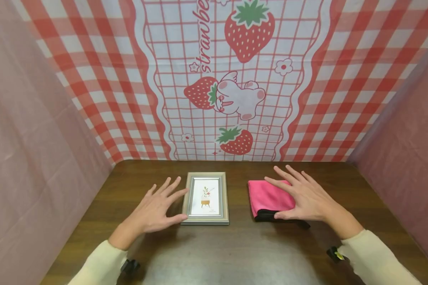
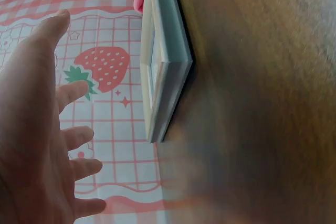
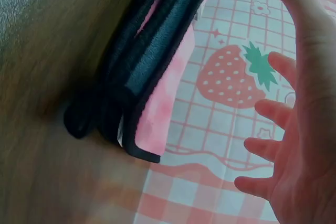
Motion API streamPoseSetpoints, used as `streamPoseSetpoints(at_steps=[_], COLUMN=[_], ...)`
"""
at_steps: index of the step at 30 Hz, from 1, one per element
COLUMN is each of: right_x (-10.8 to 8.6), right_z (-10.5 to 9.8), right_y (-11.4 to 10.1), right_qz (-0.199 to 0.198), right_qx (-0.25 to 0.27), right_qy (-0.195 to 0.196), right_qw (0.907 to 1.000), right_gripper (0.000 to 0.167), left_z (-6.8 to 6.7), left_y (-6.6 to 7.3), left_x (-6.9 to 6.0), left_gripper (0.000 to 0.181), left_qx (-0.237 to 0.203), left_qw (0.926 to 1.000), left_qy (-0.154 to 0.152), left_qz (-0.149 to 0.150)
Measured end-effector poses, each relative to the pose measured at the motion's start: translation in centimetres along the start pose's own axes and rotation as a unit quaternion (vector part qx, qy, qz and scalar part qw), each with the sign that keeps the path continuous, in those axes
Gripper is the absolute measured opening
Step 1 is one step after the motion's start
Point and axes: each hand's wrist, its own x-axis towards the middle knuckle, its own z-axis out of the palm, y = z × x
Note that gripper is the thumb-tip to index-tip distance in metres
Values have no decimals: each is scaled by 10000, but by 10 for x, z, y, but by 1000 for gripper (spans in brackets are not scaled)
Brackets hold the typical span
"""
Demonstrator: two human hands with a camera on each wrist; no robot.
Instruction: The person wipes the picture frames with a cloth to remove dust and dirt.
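Note:
A picture frame (image 1: 206,221) with a pale silver-beige border lies flat on the table, holding a print of a plant in a pot. My left hand (image 1: 156,209) hovers at its left side with fingers spread; the left wrist view shows space between that hand and the frame's edge (image 2: 176,51). To the right lies a folded pink cloth item (image 1: 269,194) with black edging. Over its right part is my right hand (image 1: 308,198), fingers spread and gripping nothing. In the right wrist view, the black folded edge (image 3: 157,51) and a small dark loop (image 3: 79,119) stick out.
The brown wooden table (image 1: 217,253) runs back to a red-and-white checked cloth (image 1: 103,87) printed with strawberries. Plain pinkish fabric hangs at the left (image 1: 42,138) and right (image 1: 406,158). A gap of bare table separates the picture frame from the pink item.

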Motion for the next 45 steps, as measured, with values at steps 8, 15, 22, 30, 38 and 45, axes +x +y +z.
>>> streamPoseSetpoints(at_steps=[8,15,22,30,38,45], right_x=[3,4,7,9,10,14], right_z=[11,19,25,34,39,38], right_y=[-1,0,2,2,1,0], right_qz=[-88,-231,-135,19,76,52], right_qx=[198,352,508,764,948,792], right_qy=[-134,-204,-441,-741,-1044,-1377], right_qw=[9997,9989,9976,9943,9900,9873], right_gripper=[109,110,110,112,113,105], left_z=[10,21,28,37,41,42], left_y=[-3,-4,-11,-20,-27,-30], left_x=[0,1,3,5,8,7], left_gripper=[78,78,76,75,71,72], left_qx=[-619,-864,-1114,-1204,-1309,-1356], left_qw=[9979,9960,9935,9919,9903,9892], left_qy=[-103,-219,-240,-408,-453,-549], left_qz=[-147,-66,-45,-80,-114,-65])
